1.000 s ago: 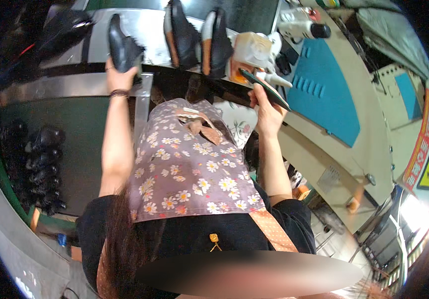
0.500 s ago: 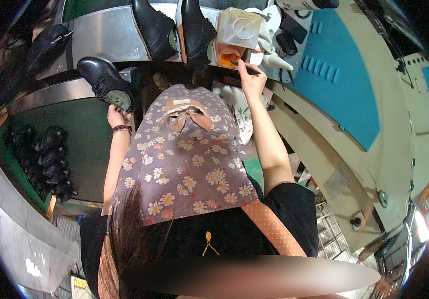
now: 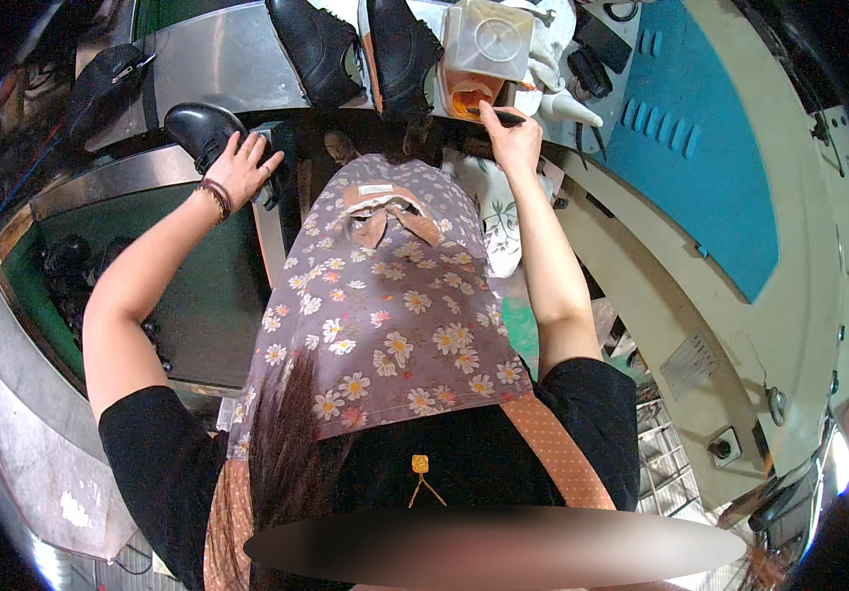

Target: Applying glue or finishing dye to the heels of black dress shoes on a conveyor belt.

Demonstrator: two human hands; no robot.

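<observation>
The left hand (image 3: pixel 239 169) grips a black shoe (image 3: pixel 198 128) at the surface's edge, steadying it. The right hand (image 3: pixel 509 138) pinches a dark brush (image 3: pixel 503 117), tip at the orange glue pot (image 3: pixel 466 98) for loading.

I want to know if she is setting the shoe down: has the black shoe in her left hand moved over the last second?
Yes. The black shoe in the left hand has come down from the row of shoes to the metal ledge at the left.

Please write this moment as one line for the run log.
left hand: grips black shoe | right hand: holds dark brush at orange glue pot | two black shoes on belt
</observation>
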